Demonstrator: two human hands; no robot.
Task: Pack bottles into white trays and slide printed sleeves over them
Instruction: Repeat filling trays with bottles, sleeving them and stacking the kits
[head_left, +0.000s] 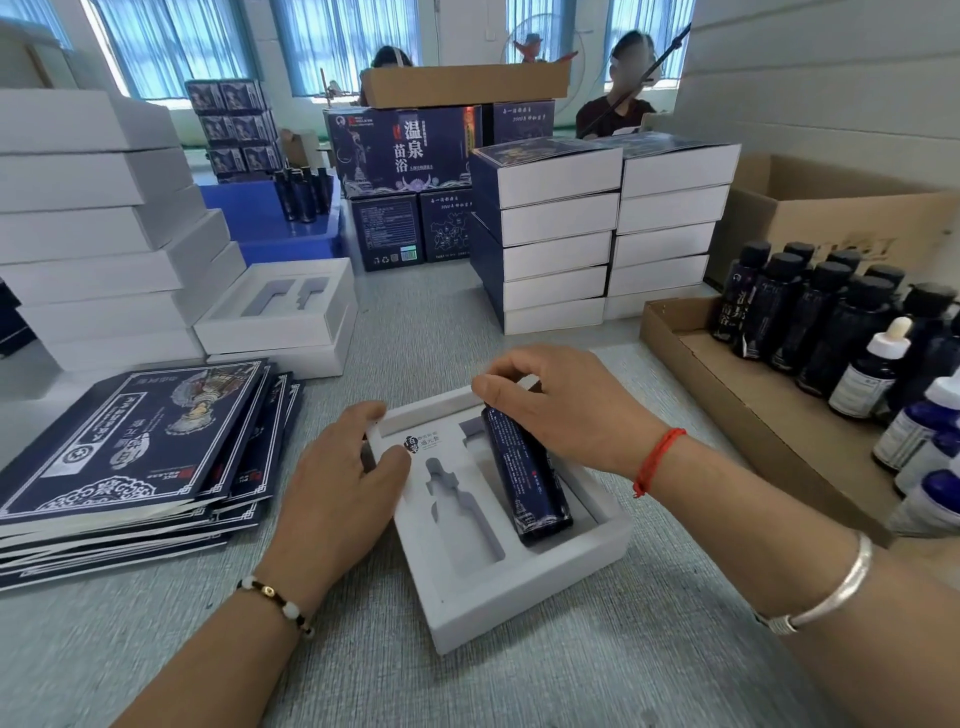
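Observation:
A white tray (524, 592) lies on the grey table in front of me. A dark blue bottle (527, 478) lies in its right-hand slot, cap end away from me. My right hand (561, 400) grips the bottle's far end with curled fingers. The left slot (462, 501) of the tray holds nothing. My left hand (343, 478) holds the tray's left edge, thumb on the insert, fingers over the rim. A stack of flat printed sleeves (130, 457) lies at the left.
Empty white trays (283, 312) and tall white stacks (98, 223) stand at the left. Two stacks of sleeved boxes (602, 234) stand behind. A cardboard tray (727, 384) with several dark bottles (810, 312) and dropper bottles (872, 374) is at the right. People sit at the back.

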